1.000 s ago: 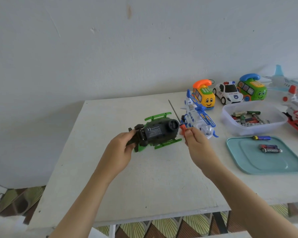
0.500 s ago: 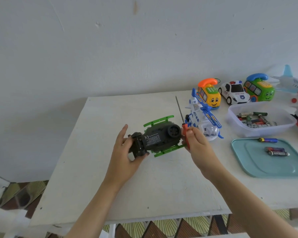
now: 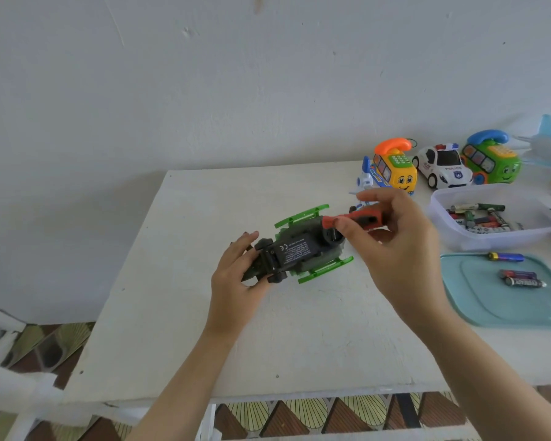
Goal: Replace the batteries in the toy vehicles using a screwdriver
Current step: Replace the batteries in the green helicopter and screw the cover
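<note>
**ITEM 1: green toy vehicle** (image 3: pixel 303 246). Loc: middle of table (image 3: pixel 178 329), belly up, printed label (image 3: pixel 295 248) w/ CE mark facing you, green skids either side. Battery cover looks still on. Screw head too small to make out.

**ITEM 2: left hand** (image 3: pixel 236 275). Fingers wrapped round the dark tail end of the vehicle, steadying it on the tabletop.

**ITEM 3: right hand** (image 3: pixel 395 246). Thumb & fingers pinch the screwdriver (image 3: pixel 357 219) by its red handle, forefinger lifted free above. Handle lies near level, just over the vehicle's round end. Shaft & tip not visible, so can't tell which way the blade points.

**ITEM 4: supplies, R side.** Clear tub (image 3: pixel 497 241) of loose batteries (image 3: pixel 477 216). Teal tray (image 3: pixel 490 313) w/ three batteries (image 3: pixel 522 283) laid out.

**ITEM 5: other toys, back R.** Yellow phone bus (image 3: pixel 395 171), police car (image 3: pixel 442 167), green phone bus (image 3: pixel 490 163).

**HANDLING NOTES (judgement).**
- Step in hand looks like bringing the driver to the cover screw.
- Find the screw first, prob. nr the label.
- Stand the driver upright on it, not slanted, or the tip may slip out & chew the head.
- Swap the fingertip pinch for a fuller grip, palm over the butt, to press down.
- Pin the vehicle flat w/ your left hand, as the skids may let it rock.
- Turn slowly & stop once the screw lifts.
- Park the screw on the tray so it can't roll off.
</note>
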Motion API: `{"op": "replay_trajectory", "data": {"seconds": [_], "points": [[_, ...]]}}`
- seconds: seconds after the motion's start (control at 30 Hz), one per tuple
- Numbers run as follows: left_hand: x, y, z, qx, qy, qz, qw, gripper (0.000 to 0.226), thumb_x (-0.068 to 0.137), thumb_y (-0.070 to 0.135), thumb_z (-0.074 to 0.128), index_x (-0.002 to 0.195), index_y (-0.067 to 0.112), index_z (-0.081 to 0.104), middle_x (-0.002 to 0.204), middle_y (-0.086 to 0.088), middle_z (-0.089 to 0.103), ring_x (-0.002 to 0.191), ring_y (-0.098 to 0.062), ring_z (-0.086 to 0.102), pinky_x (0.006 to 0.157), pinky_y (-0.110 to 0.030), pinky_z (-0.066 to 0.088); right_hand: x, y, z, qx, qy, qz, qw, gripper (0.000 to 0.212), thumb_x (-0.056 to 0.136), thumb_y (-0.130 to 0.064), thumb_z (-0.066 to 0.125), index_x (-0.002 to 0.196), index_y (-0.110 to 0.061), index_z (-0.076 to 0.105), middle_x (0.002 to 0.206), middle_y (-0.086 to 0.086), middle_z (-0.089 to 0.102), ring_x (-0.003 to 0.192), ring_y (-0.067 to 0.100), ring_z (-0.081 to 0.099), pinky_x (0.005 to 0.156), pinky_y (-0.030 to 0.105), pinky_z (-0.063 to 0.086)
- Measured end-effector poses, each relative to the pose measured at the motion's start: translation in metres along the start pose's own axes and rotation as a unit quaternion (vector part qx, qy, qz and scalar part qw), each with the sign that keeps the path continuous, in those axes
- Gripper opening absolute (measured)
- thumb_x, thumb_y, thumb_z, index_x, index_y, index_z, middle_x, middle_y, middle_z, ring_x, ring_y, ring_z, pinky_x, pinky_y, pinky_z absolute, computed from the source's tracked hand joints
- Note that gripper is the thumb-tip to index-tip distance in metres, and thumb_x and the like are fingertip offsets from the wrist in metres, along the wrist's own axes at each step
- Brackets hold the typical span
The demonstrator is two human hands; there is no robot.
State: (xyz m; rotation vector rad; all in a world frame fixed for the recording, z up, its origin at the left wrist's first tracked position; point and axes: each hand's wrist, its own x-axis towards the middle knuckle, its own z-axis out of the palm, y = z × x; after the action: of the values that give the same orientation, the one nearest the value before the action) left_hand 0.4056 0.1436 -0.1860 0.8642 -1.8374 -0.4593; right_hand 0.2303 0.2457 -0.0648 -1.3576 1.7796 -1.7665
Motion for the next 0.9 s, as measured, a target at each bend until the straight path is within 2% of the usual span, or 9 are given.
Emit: {"op": "replay_trajectory", "data": {"seconds": [0.07, 0.17, 0.23, 0.3, 0.43, 0.53, 0.63, 0.73, 0.9], "points": [[-0.001, 0.002, 0.000, 0.002, 0.010, 0.004, 1.000, 0.044, 0.065, 0.010, 0.085, 0.107, 0.006, 0.070, 0.121, 0.002, 0.058, 0.116, -0.009, 0.053, 0.100, -0.012, 0.040, -0.001, -0.007, 0.003, 0.121, 0.010, 0.050, 0.991, 0.035, 0.073, -0.012, 0.078, 0.097, -0.023, 0.055, 0.076, -0.003, 0.069, 0.073, 0.008, 0.067, 0.065, 0.016, 0.051], [-0.003, 0.002, -0.001, 0.012, 0.023, 0.001, 1.000, 0.043, 0.065, 0.011, 0.087, 0.104, 0.006, 0.071, 0.116, 0.001, 0.058, 0.113, 0.004, 0.050, 0.096, -0.013, 0.043, -0.003, -0.013, 0.009, 0.224, 0.013, 0.058, 0.973, 0.028, 0.076, -0.005, 0.073, 0.095, -0.016, 0.055, 0.074, -0.004, 0.069, 0.071, 0.010, 0.070, 0.066, 0.019, 0.054], [-0.004, 0.001, -0.001, 0.022, 0.027, -0.009, 0.999, 0.042, 0.064, 0.009, 0.088, 0.102, 0.005, 0.071, 0.115, 0.000, 0.059, 0.109, -0.002, 0.053, 0.093, -0.018, 0.047, -0.004, -0.015, 0.013, 0.238, 0.002, 0.041, 0.970, 0.022, 0.081, 0.002, 0.067, 0.096, -0.011, 0.057, 0.083, 0.002, 0.067, 0.073, 0.015, 0.072, 0.070, 0.024, 0.057], [-0.004, 0.001, -0.001, 0.032, 0.029, -0.013, 0.999, 0.041, 0.064, 0.008, 0.087, 0.101, 0.004, 0.071, 0.113, 0.002, 0.057, 0.104, -0.008, 0.054, 0.091, -0.019, 0.048, -0.005, -0.015, 0.017, 0.196, -0.008, 0.004, 0.981, 0.024, 0.084, 0.006, 0.064, 0.099, -0.013, 0.057, 0.089, 0.005, 0.064, 0.074, 0.014, 0.072, 0.073, 0.024, 0.056], [-0.003, 0.001, -0.001, 0.039, 0.037, -0.020, 0.998, 0.041, 0.064, 0.008, 0.088, 0.101, 0.002, 0.071, 0.111, 0.003, 0.055, 0.101, -0.010, 0.054, 0.089, -0.016, 0.047, -0.009, -0.015, 0.021, 0.096, -0.035, -0.093, 0.990, 0.033, 0.087, 0.005, 0.063, 0.104, -0.022, 0.056, 0.089, -0.003, 0.061, 0.079, 0.008, 0.071, 0.072, 0.015, 0.052], [-0.002, 0.001, -0.001, 0.038, 0.039, -0.017, 0.998, 0.043, 0.064, 0.008, 0.089, 0.101, 0.001, 0.070, 0.110, 0.003, 0.055, 0.101, -0.011, 0.054, 0.088, -0.018, 0.048, -0.010, -0.010, 0.024, 0.043, -0.050, -0.153, 0.986, 0.031, 0.088, 0.002, 0.062, 0.110, -0.019, 0.055, 0.092, 0.001, 0.061, 0.084, 0.012, 0.071, 0.075, 0.020, 0.054], [-0.002, 0.001, -0.001, 0.035, 0.038, -0.010, 0.999, 0.043, 0.064, 0.009, 0.088, 0.102, 0.000, 0.069, 0.110, 0.002, 0.054, 0.100, -0.011, 0.054, 0.087, -0.020, 0.049, -0.011, -0.006, 0.026, 0.022, -0.050, -0.182, 0.982, 0.030, 0.088, -0.002, 0.061, 0.114, -0.016, 0.055, 0.094, 0.006, 0.061, 0.088, 0.019, 0.069, 0.079, 0.028, 0.057], [-0.002, 0.001, -0.001, 0.034, 0.037, -0.010, 0.999, 0.043, 0.065, 0.009, 0.088, 0.102, 0.001, 0.069, 0.110, 0.000, 0.057, 0.100, -0.011, 0.054, 0.086, -0.022, 0.051, -0.012, -0.004, 0.027, 0.004, -0.047, -0.205, 0.978, 0.028, 0.088, 0.001, 0.062, 0.114, -0.008, 0.058, 0.095, 0.006, 0.060, 0.090, 0.020, 0.068, 0.081, 0.025, 0.056], [-0.002, 0.000, -0.001, 0.033, 0.038, -0.006, 0.999, 0.041, 0.063, 0.005, 0.089, 0.098, 0.000, 0.069, 0.110, 0.001, 0.056, 0.100, -0.006, 0.054, 0.086, -0.024, 0.051, -0.012, -0.004, 0.027, -0.007, -0.046, -0.213, 0.976, 0.029, 0.086, 0.004, 0.064, 0.113, -0.005, 0.059, 0.094, 0.003, 0.058, 0.090, 0.019, 0.068, 0.082, 0.023, 0.056]]}}
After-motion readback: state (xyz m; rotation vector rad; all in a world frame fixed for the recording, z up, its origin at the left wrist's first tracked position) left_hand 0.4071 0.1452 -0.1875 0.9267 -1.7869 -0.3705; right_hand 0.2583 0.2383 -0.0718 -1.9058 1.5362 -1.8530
